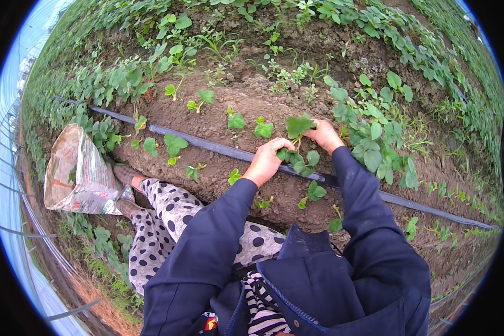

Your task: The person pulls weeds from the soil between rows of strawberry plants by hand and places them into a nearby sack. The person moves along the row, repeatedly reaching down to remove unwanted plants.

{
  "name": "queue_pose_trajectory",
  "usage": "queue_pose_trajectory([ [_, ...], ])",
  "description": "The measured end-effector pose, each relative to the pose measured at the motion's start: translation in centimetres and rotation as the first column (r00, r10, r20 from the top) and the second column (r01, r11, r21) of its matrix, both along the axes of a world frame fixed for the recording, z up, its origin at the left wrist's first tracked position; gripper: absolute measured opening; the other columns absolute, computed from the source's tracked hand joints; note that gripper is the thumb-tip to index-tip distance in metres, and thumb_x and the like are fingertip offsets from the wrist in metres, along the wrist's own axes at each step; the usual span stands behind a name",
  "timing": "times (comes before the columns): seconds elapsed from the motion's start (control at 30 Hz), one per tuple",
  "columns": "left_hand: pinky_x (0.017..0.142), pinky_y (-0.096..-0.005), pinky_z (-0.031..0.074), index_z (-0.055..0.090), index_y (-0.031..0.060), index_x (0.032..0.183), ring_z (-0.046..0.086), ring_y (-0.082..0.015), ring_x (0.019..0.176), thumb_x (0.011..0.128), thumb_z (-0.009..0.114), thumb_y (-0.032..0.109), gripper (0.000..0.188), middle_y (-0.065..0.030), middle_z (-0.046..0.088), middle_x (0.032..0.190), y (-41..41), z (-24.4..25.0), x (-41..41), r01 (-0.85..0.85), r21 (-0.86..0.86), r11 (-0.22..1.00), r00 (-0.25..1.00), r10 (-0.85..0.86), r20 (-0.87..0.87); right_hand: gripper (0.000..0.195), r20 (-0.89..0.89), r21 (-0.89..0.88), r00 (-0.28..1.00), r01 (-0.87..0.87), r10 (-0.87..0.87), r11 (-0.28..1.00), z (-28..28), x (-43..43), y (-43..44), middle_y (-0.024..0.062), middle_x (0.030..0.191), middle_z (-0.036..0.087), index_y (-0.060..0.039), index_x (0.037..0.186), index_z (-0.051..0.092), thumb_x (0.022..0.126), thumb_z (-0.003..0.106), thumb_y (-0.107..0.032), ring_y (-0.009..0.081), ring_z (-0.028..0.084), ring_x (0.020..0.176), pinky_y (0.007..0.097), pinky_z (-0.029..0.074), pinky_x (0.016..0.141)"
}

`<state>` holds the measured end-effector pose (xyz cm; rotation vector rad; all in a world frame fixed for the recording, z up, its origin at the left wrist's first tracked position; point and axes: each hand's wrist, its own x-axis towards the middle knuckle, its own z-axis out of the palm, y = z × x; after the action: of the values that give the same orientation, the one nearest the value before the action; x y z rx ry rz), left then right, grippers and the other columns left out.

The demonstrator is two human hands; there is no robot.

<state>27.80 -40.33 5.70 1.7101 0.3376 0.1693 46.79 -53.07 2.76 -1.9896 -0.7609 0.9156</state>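
Just above the black drip tape, my left hand has its fingers closed on the stems and leaves of a small plant. To its right, my right hand pinches near a broad green leaf of the same clump; its fingertips are partly hidden by the leaf. Both hands are close together over the soil bed. A seedling with yellow-green growth stands left of the hands, and another grows below them.
An open woven plastic sack stands at the left by my shoes. Small seedlings line both sides of the tape. Denser leafy plants grow right of my hands, with weeds beyond. Plastic film and hoops edge the far left.
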Motion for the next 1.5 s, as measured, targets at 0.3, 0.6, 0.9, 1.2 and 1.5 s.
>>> queue_pose_trajectory([
  [0.3,0.092,-0.0291,0.044,0.061,0.0031,0.089,0.06,-0.0203,0.099,0.067,0.047,-0.02,0.035,-0.0064,0.064,0.097,-0.4,0.4,-0.8,0.064,0.233,0.97,0.997,-0.073,0.028,0.033,0.34,-0.107,0.825,-0.443,0.451,0.89,1.2,1.6,1.6,0.0128,0.096,0.065,-0.002,0.112,0.062,0.081,0.067,-0.013,0.0287,0.061,0.093,0.0374,0.048,0.084],
  [0.6,0.093,-0.0294,0.044,0.06,0.0033,0.089,0.06,-0.0228,0.102,0.061,0.044,-0.022,0.041,-0.0073,0.063,0.098,-0.7,0.5,-0.5,0.066,0.216,0.974,0.997,-0.075,0.031,0.017,0.31,-0.127,0.941,0.184,-0.137,0.975,-6.4,2.2,0.7,0.0061,0.062,0.061,-0.0001,0.097,0.064,0.083,0.062,-0.01,0.0136,0.054,0.045,0.0292,0.045,0.045],
  [0.9,0.095,-0.0315,0.044,0.064,0.0052,0.098,0.06,-0.0258,0.106,0.063,0.043,-0.021,0.049,-0.0099,0.064,0.105,-0.5,0.3,-1.2,0.029,0.252,0.967,0.997,-0.046,0.061,0.036,-0.191,0.007,0.981,-0.03,0.03,1.0,-0.9,1.5,0.3,0.0057,0.083,0.062,-0.0065,0.124,0.052,0.088,0.056,-0.006,0.0137,0.06,0.064,0.0249,0.047,0.048],
  [1.2,0.094,-0.0344,0.044,0.062,0.0057,0.107,0.058,-0.0293,0.108,0.066,0.043,-0.019,0.051,-0.0123,0.063,0.108,-0.5,0.9,-1.2,0.038,0.226,0.973,0.998,-0.049,0.046,0.028,0.342,-0.085,0.654,-0.694,0.675,0.715,-2.6,5.7,2.6,0.01,0.1,0.062,-0.0064,0.112,0.06,0.084,0.06,-0.01,0.0253,0.06,0.089,0.0349,0.048,0.08],
  [1.5,0.094,-0.0313,0.045,0.061,0.0049,0.111,0.06,-0.0251,0.108,0.072,0.051,-0.016,0.046,-0.0106,0.064,0.111,-0.3,1.0,-1.5,-0.025,0.221,0.975,0.999,0.014,0.053,0.029,0.272,-0.113,0.656,-0.705,0.704,0.7,-0.5,4.7,3.5,0.0112,0.105,0.063,-0.0074,0.113,0.061,0.084,0.058,-0.01,0.025,0.061,0.096,0.0353,0.048,0.082],
])
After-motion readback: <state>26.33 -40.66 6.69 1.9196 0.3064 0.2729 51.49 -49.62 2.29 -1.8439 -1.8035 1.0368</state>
